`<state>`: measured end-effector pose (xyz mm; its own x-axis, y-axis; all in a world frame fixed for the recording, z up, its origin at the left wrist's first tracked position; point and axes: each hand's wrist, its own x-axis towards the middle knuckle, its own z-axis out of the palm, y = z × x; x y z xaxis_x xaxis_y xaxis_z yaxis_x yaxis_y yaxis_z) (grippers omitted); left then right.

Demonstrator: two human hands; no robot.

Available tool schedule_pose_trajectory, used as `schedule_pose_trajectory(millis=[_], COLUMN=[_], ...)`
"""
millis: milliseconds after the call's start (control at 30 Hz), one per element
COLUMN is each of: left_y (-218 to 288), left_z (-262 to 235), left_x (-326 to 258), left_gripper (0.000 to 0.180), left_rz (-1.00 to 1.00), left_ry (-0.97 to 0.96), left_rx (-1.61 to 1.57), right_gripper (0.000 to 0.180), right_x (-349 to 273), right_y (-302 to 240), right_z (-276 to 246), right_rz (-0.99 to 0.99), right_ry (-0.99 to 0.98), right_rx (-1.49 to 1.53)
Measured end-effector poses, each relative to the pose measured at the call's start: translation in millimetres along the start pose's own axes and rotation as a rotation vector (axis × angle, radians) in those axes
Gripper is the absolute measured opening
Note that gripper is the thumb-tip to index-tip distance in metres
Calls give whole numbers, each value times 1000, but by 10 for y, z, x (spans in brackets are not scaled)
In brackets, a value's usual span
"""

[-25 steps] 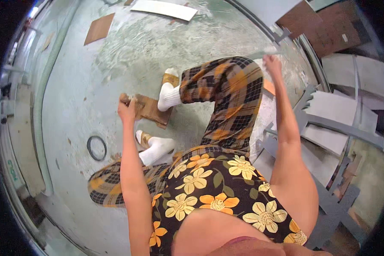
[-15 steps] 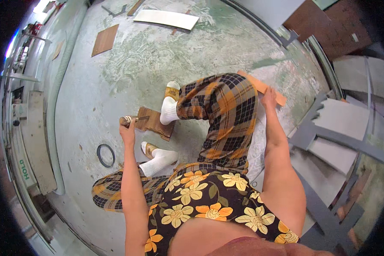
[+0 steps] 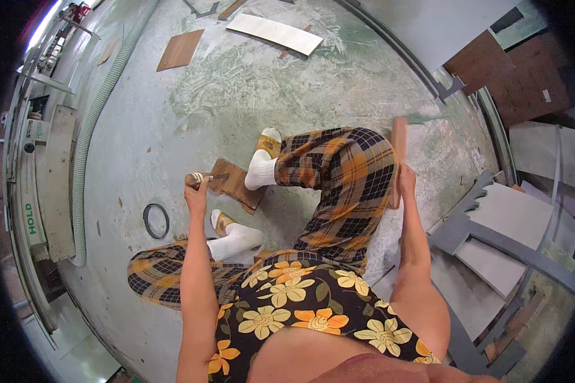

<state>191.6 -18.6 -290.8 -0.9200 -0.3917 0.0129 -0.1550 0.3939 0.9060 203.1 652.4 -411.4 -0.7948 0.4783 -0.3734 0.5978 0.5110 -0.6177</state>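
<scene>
In my left hand (image 3: 197,193) is a knife (image 3: 221,178) with a thick brown handle that has a pale wrapping. Its dark, short blade reaches over a brown wooden board (image 3: 241,189) on the floor. One of my feet, in a white sock and brown sandal, rests at the board's edge. My right hand (image 3: 407,181) is closed on a narrow reddish-brown strip (image 3: 399,143), held upright beside my raised knee in plaid trousers. Motion blurs the strip a little.
A dark ring (image 3: 156,221) lies on the floor at left, near a long ribbed hose (image 3: 96,134). Grey and white sheet offcuts (image 3: 511,210) are piled at right. Farther off lie a brown panel (image 3: 180,50) and a white board (image 3: 275,34).
My right hand has swung the strip from a slanted position to nearly upright and lowered it beside the knee. The left hand still holds the knife over the board. The view has shifted slightly.
</scene>
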Motion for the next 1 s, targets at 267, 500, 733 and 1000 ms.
schedule_pose_trajectory(millis=[267,500,733,1000], left_y=[-75,96,140,-84], left_z=[-137,-73,-121,-163], left_x=[-56,-105,-131,11], left_gripper=[24,27,39,42], left_rz=[31,-70,-42,-19], left_ry=[44,-2,205,195], left_rx=[2,53,72,23], right_gripper=[62,79,63,53], right_x=[-508,-1973,-2508,-3031], right_y=[-1572,-3637,-3915,-3854], right_z=[-640,-1447,99,1352], right_rz=[-81,-703,-503,-818], right_ry=[-249,-615,-306,-572], right_rx=[1215,1174,656,271])
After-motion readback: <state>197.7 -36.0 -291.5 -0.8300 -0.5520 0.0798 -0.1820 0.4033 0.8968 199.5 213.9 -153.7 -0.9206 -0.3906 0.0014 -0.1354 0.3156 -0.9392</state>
